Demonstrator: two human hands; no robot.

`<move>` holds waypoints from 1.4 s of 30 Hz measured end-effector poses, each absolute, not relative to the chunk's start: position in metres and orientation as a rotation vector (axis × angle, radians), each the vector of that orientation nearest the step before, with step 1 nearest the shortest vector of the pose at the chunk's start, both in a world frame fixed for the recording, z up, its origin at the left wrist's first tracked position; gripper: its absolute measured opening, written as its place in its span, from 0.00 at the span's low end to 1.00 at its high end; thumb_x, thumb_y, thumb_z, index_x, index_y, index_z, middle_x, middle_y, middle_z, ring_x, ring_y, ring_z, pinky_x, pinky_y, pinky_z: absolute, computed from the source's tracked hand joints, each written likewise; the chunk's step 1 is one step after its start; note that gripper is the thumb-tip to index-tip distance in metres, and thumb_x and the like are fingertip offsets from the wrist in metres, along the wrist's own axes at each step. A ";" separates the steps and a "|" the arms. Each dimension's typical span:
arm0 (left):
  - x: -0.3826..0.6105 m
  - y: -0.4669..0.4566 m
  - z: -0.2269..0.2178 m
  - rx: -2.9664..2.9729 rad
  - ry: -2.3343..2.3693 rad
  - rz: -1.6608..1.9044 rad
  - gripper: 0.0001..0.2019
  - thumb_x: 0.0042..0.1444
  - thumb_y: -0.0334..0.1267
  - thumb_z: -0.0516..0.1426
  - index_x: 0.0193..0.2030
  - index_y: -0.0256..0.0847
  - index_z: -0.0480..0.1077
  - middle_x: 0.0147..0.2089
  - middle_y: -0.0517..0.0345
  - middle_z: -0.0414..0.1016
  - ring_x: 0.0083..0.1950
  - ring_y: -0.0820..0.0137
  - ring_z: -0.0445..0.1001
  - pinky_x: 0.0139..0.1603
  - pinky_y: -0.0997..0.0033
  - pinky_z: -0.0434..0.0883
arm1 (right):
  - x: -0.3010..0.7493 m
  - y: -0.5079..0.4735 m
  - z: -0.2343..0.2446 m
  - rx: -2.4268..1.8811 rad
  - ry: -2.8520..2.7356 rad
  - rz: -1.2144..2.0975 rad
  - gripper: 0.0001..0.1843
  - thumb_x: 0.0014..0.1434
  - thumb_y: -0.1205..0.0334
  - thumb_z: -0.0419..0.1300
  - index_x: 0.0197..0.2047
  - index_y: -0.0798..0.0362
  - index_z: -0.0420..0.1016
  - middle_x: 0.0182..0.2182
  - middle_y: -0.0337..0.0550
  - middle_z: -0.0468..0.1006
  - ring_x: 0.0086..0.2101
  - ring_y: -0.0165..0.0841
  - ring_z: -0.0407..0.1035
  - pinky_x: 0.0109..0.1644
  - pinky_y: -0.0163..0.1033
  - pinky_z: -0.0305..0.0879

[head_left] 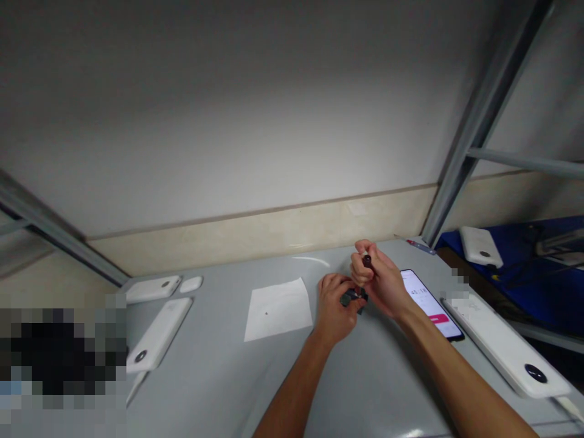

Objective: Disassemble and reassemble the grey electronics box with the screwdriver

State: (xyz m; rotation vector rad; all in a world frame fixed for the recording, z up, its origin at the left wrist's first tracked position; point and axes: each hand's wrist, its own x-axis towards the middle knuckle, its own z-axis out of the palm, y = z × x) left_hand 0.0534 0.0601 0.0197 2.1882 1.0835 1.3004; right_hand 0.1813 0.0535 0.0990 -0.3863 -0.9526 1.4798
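Observation:
My left hand [336, 305] is closed round a small dark object [349, 298], pressing it to the grey table; most of it is hidden by my fingers. My right hand [378, 274] is wrapped round a dark-handled screwdriver [367, 261], held upright with the handle's end showing above the fist. Its lower end points down at the dark object between the left fingers, where the contact cannot be made out. Left of my hands lies a white sheet of paper [285, 304] with a tiny dark speck [266, 313] on it, too small to name.
A lit phone [424, 298] and a long white power bank [506, 344] lie to the right, a pen [422, 246] behind them. Two white devices [162, 334] and a small white case [191, 284] are at left. Grey metal posts [469, 146] flank the table [219, 377]; a wall closes the back.

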 end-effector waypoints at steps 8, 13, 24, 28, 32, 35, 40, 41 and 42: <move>0.054 0.060 0.022 2.175 1.083 1.277 0.09 0.52 0.33 0.69 0.39 0.45 0.76 0.42 0.57 0.79 0.50 0.59 0.71 0.56 0.55 0.66 | 0.191 0.052 0.106 -0.412 -0.941 1.474 0.18 0.59 0.49 0.70 0.38 0.49 0.68 0.29 0.34 0.63 0.24 0.26 0.52 0.25 0.31 0.50; 0.054 0.059 0.023 2.161 1.081 1.266 0.08 0.53 0.35 0.69 0.37 0.45 0.76 0.41 0.58 0.79 0.50 0.60 0.71 0.56 0.55 0.66 | 0.192 0.056 0.105 -0.419 -0.863 1.500 0.21 0.60 0.48 0.68 0.29 0.51 0.66 0.25 0.35 0.57 0.24 0.27 0.50 0.24 0.31 0.51; 0.054 0.059 0.025 2.156 1.069 1.264 0.08 0.53 0.33 0.69 0.36 0.45 0.75 0.41 0.57 0.80 0.50 0.59 0.72 0.56 0.55 0.66 | 0.191 0.053 0.108 -0.422 -0.881 1.444 0.18 0.58 0.49 0.71 0.34 0.49 0.68 0.27 0.34 0.59 0.25 0.27 0.49 0.25 0.32 0.48; 0.053 0.058 0.025 2.160 1.074 1.269 0.07 0.53 0.31 0.68 0.35 0.45 0.75 0.41 0.58 0.80 0.49 0.60 0.72 0.56 0.55 0.66 | 0.198 0.057 0.108 -0.420 -0.871 1.419 0.20 0.59 0.50 0.71 0.28 0.51 0.66 0.25 0.35 0.57 0.26 0.29 0.52 0.28 0.33 0.53; 0.052 0.057 0.025 2.175 1.069 1.288 0.07 0.54 0.31 0.67 0.35 0.45 0.75 0.41 0.58 0.81 0.49 0.61 0.73 0.57 0.55 0.66 | 0.198 0.057 0.106 -0.401 -0.934 1.413 0.15 0.63 0.48 0.67 0.36 0.49 0.70 0.23 0.32 0.53 0.24 0.29 0.45 0.28 0.33 0.48; 0.053 0.057 0.024 2.175 1.071 1.313 0.06 0.55 0.30 0.66 0.36 0.45 0.75 0.40 0.58 0.81 0.50 0.61 0.73 0.57 0.55 0.67 | 0.196 0.056 0.105 -0.418 -1.000 1.379 0.13 0.64 0.49 0.66 0.40 0.46 0.70 0.25 0.33 0.59 0.25 0.29 0.48 0.29 0.34 0.50; 0.055 0.058 0.023 2.151 1.066 1.340 0.09 0.53 0.28 0.68 0.35 0.45 0.74 0.42 0.58 0.83 0.56 0.58 0.73 0.61 0.52 0.66 | 0.196 0.061 0.098 -0.487 -1.002 1.277 0.15 0.61 0.49 0.69 0.35 0.51 0.74 0.31 0.38 0.67 0.27 0.28 0.59 0.31 0.35 0.57; 0.055 0.058 0.022 2.148 1.061 1.341 0.09 0.53 0.28 0.68 0.35 0.45 0.74 0.43 0.58 0.83 0.57 0.57 0.72 0.62 0.51 0.65 | 0.196 0.063 0.096 -0.501 -0.989 1.264 0.15 0.61 0.49 0.69 0.36 0.51 0.75 0.32 0.38 0.67 0.28 0.28 0.61 0.32 0.35 0.58; 0.054 0.057 0.022 2.145 1.055 1.340 0.09 0.53 0.28 0.68 0.35 0.45 0.74 0.44 0.58 0.83 0.58 0.57 0.72 0.63 0.50 0.65 | 0.197 0.064 0.095 -0.511 -0.968 1.258 0.14 0.61 0.49 0.69 0.37 0.51 0.76 0.31 0.38 0.67 0.28 0.28 0.61 0.32 0.35 0.59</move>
